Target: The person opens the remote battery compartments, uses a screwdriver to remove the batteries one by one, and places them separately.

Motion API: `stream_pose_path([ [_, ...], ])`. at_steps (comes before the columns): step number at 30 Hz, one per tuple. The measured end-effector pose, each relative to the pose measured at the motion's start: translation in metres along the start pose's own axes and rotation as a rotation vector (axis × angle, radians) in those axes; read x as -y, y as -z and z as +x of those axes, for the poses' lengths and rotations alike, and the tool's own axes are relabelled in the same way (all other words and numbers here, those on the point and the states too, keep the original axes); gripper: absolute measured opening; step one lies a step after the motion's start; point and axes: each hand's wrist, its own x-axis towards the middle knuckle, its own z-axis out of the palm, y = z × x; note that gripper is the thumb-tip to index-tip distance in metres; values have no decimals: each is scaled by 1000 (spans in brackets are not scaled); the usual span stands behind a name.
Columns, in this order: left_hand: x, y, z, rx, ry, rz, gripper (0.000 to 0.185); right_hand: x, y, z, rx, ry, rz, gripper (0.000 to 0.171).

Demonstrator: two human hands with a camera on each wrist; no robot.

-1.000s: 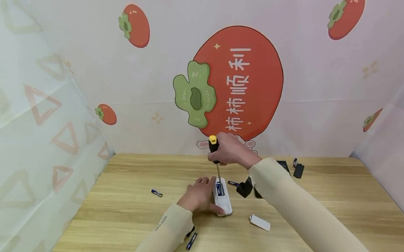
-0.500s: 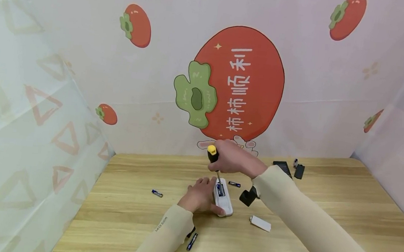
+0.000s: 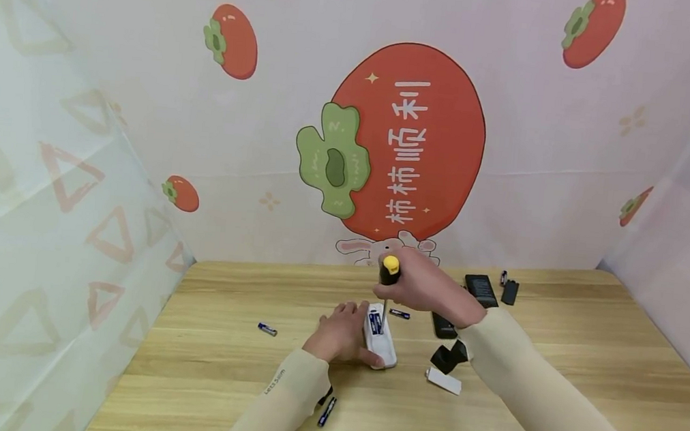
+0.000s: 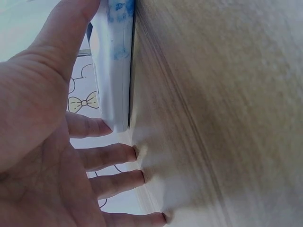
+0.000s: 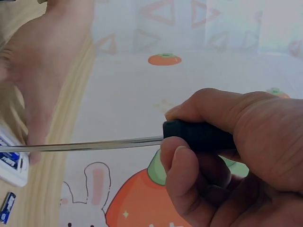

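Note:
A white remote control (image 3: 381, 350) lies on the table with its battery compartment facing up and blue batteries (image 3: 375, 323) inside. My left hand (image 3: 341, 333) holds it in place, thumb at the near end and index finger at the far end; the other fingertips rest on the table in the left wrist view. My right hand (image 3: 417, 285) grips a screwdriver (image 5: 94, 144) by its black and yellow handle, shaft pointing down. In the head view the screwdriver's tip meets the right side of the compartment, beside the batteries.
Loose batteries lie left of the remote (image 3: 267, 329), near the left sleeve (image 3: 327, 411) and just right of the remote (image 3: 399, 313). A white battery cover (image 3: 444, 381) is at right. Behind are black devices (image 3: 481, 290), a black cover (image 3: 510, 292) and another battery (image 3: 504, 278).
My right hand has moved right and lower, bringing the screwdriver more upright. Its tip has shifted from the compartment's far end to its right side. The left hand and remote have stayed put.

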Motion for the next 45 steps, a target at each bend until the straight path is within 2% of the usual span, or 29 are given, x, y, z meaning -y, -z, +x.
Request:
stream_pose_path([
  [5, 1, -1, 0, -6, -11, 0, 117, -5, -4, -15, -80, 15, 13, 24],
  [11, 0, 0, 1, -12, -20, 2, 116, -9, -12, -27, -204, 28, 11, 22],
  [17, 0, 0, 0, -6, -19, 10, 117, -11, -17, -31, -260, 11, 20, 20],
  [27, 1, -1, 0, -20, -27, 27, 117, -18, -15, -36, -232, -50, 126, 14],
  [37, 1, -1, -1, -25, -34, 21, 117, -33, -5, -37, -173, -40, 214, 15],
  [45, 1, -1, -1, -38, -39, 14, 118, -50, 7, -25, -121, -131, 323, 15],
])
